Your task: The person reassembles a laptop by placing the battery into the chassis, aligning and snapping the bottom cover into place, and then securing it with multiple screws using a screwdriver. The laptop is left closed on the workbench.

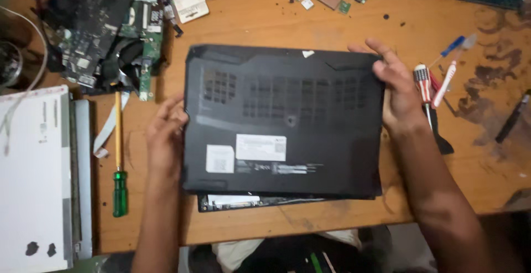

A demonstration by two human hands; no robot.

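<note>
Head view, looking down on a wooden table (310, 24): one black laptop (282, 121) lies bottom-up in the middle, and two bare hands hold it, one at each short side. The left hand (166, 135) lies against the left edge, its fingers together and curled at the rim. The right hand (395, 88) grips the far right corner, thumb on top of the panel and fingers spread loosely over the edge.

The laptop's underside is matt black plastic with three patches of vent grilles across its upper half and a small hole near the centre. Its bottom panel sits a little askew — a strip of the body beneath shows along the near edge. Two white rectangular stickers (260, 147) sit side by side on the lower half, the left one smaller and nearly square, the right one wider; a small white scrap is stuck near the far edge.

Left of the laptop lies one screwdriver (118, 168) with a green handle and yellow shaft, just beside the left hand. Right of it, near the right hand, lies a cluster of small tools (437, 79) — too tangled to count. One dismantled circuit board (105, 24) sits at the far left corner, and one pale flat panel (33, 179) at the left edge.
</note>
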